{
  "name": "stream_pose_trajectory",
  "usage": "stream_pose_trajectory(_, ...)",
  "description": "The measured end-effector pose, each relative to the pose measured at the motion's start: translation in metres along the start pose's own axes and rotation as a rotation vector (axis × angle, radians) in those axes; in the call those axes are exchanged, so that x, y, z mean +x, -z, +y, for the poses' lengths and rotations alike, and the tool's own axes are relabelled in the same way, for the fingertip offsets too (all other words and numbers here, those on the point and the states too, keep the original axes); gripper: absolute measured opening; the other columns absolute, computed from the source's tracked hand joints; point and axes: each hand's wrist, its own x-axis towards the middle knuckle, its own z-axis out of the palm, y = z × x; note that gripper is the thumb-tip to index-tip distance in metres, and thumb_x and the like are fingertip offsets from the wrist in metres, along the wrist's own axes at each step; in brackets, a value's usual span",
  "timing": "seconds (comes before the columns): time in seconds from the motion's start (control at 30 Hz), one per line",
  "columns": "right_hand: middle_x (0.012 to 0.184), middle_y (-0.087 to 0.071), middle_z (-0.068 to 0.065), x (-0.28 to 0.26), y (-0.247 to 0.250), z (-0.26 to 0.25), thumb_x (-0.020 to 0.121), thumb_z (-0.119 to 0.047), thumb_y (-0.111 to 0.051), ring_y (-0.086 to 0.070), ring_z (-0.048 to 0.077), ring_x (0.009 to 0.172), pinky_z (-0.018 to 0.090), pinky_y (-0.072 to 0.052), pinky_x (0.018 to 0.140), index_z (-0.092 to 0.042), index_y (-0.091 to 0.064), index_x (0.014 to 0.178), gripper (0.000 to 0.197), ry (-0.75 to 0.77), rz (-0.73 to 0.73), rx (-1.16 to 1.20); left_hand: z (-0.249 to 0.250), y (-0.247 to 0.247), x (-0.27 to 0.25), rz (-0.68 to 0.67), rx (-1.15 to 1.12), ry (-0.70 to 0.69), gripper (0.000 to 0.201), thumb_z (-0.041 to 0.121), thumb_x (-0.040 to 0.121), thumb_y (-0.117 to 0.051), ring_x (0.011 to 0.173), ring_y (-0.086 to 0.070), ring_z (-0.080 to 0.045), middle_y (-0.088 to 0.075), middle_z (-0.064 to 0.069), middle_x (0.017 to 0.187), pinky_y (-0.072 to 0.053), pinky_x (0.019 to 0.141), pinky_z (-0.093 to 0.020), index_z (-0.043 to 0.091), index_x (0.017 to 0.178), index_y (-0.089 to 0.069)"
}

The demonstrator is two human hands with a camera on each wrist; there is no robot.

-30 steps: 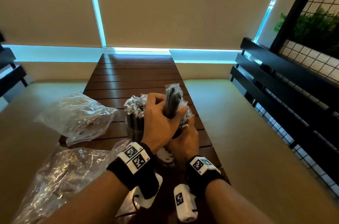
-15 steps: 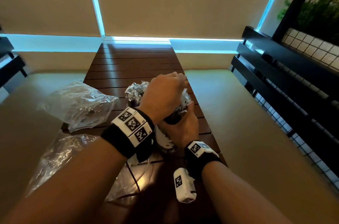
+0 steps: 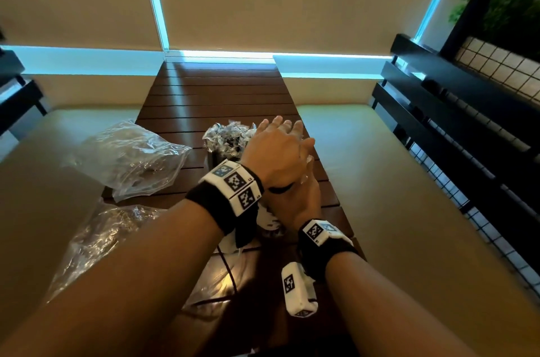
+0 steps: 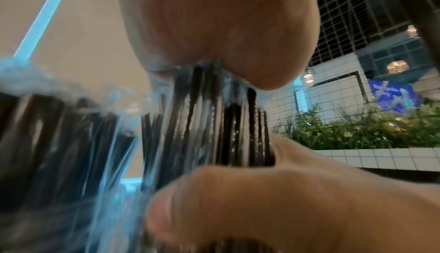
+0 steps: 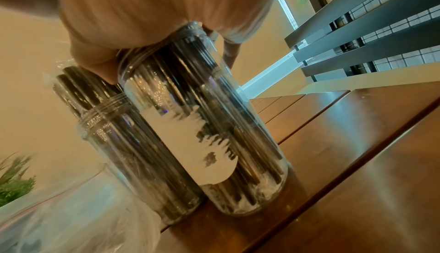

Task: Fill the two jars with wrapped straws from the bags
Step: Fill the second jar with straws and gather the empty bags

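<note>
The left hand lies flat on top of the straws in the near jar; its fingers are straight and a little apart, and they hold nothing; the palm sits right on the tips of the straws. The straws stand almost straight up, so their long way runs down from the palm to the bottom of the jar; that is the thing that matters here. I think the next push should go straight down along them, so they slide in and do not bend.

The right hand is lower, under the left wrist, by the side of this jar; its fingers seem to wrap round the glass, but the left hand hides most of them, so I cannot tell for sure. The left hand is the one nearer the straw tips.

The other jar stands just left of the fingers, touching the near jar; it is packed with straws too, and their shiny wrap tops stick out above the rim. Both jars stand on the table. Two clear bags lie further left, well away from the fingers. Both jars look nearly full.
</note>
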Motion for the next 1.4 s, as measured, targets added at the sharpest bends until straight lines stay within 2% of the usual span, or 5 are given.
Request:
stream_pose_trajectory(0.2,0.134,-0.055,0.009,0.000,0.002,0.003,0.055,-0.077,-0.034,-0.054,0.024,0.116,0.010,-0.023,0.083,-0.011,-0.049,0.137,0.106,0.080,-0.051,-0.115,0.001,-0.017,-0.004,0.182,0.029,-0.033,0.056,0.046,0.097,-0.021,0.110,-0.057,-0.027,-0.067,-0.010,0.112,-0.036,0.104,-0.041,0.011,0.108,-0.063)
stream_pose_trajectory(0.37,0.119,-0.060,-0.001,-0.004,0.009,-0.003,0.069,-0.057,-0.069,-0.050,-0.003,0.101,-0.007,-0.023,0.083,-0.005,-0.047,0.136,0.087,0.114,-0.022,-0.003,0.000,-0.009,-0.004,0.065,-0.051,-0.040,0.071,0.058,0.099,-0.015,0.129,-0.047,-0.029,-0.057,-0.014,0.135,-0.025,0.115,-0.044,0.008,0.133,-0.051)
stream_pose_trajectory(0.87,0.137,-0.033,0.001,-0.025,-0.001,0.003,0.058,-0.074,-0.072,-0.038,0.025,0.128,0.053,-0.042,0.103,-0.022,-0.030,0.142,0.107,0.092,0.380,0.071,-0.091,0.010,-0.090,0.618,-0.587,0.381,0.031,0.012,0.080,-0.060,0.097,-0.050,-0.012,-0.048,0.001,0.113,-0.043,0.084,-0.025,0.016,0.111,-0.055)
stream_pose_trajectory(1.13,0.078,-0.054,0.000,-0.065,-0.030,-0.062,0.079,-0.028,-0.068,-0.048,0.021,0.073,0.035,-0.035,0.068,-0.018,-0.053,0.082,0.019,0.750,0.338,-0.146,-0.169,-0.032,-0.127,-0.481,-0.080,0.423,0.038,0.017,0.083,-0.054,0.113,-0.058,-0.023,-0.061,-0.005,0.125,-0.050,0.092,-0.032,0.015,0.121,-0.061)
stream_pose_trajectory(1.4,0.113,-0.067,0.008,-0.092,-0.108,-0.065,0.087,-0.021,-0.057,-0.064,0.027,0.093,0.026,-0.044,0.078,-0.026,-0.031,0.128,0.049,-0.118,-0.469,-0.170,-0.205,-0.089,-0.195,-0.424,0.023,0.454,0.061,0.047,0.091,-0.051,0.147,-0.020,-0.027,-0.016,-0.004,0.162,-0.025,0.116,-0.055,0.037,0.149,-0.032)
